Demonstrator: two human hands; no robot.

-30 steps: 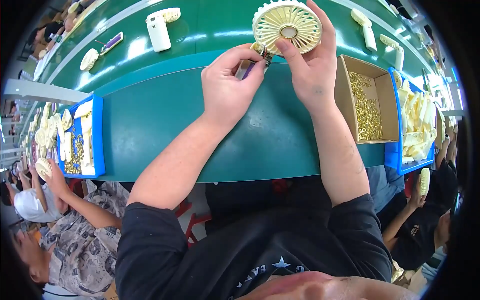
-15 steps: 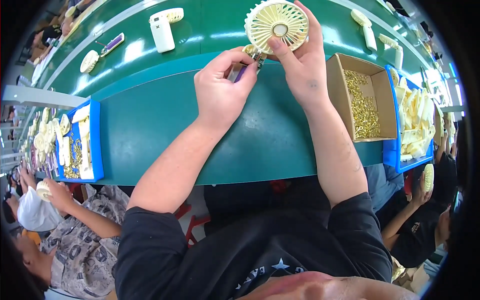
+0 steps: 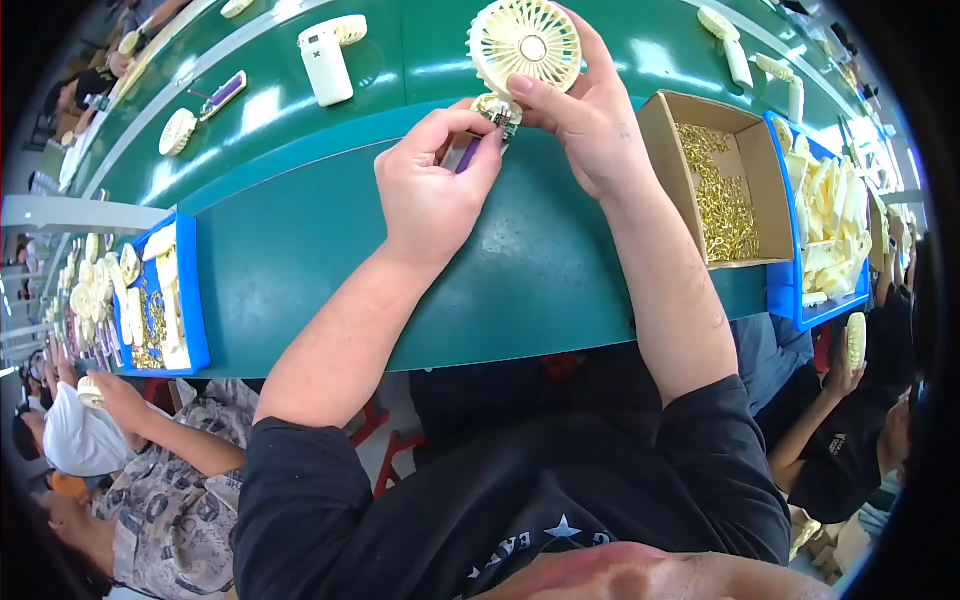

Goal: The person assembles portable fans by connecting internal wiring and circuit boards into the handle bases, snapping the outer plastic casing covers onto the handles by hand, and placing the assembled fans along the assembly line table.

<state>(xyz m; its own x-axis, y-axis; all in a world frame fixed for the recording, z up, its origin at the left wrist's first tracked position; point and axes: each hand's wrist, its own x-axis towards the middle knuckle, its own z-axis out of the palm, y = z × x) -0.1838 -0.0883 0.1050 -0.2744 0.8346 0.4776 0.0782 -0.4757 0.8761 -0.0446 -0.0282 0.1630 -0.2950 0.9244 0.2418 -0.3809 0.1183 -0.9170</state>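
Observation:
A cream handheld fan [image 3: 525,45] is held between my two hands above the far edge of the mat. Its round slatted head is gripped by my right hand [image 3: 590,120], thumb on the front rim and fingers behind. Below the head, my left hand [image 3: 435,175] is closed around the opened handle, where a small green circuit board [image 3: 506,118] and a purple battery [image 3: 468,155] show. The left thumb presses beside the board. The fingers hide most of the handle.
To the right stand a cardboard box [image 3: 686,200] of small brass-coloured parts and a blue bin [image 3: 790,290] of cream casings. Another blue bin [image 3: 196,300] sits left. Fans, including a white-handled one [image 3: 326,70], lie on the green conveyor [image 3: 420,45]. Co-workers sit on both sides.
The fan and both hands have shifted slightly left. The fan head has tilted a little, and more of the circuit board and purple battery now shows.

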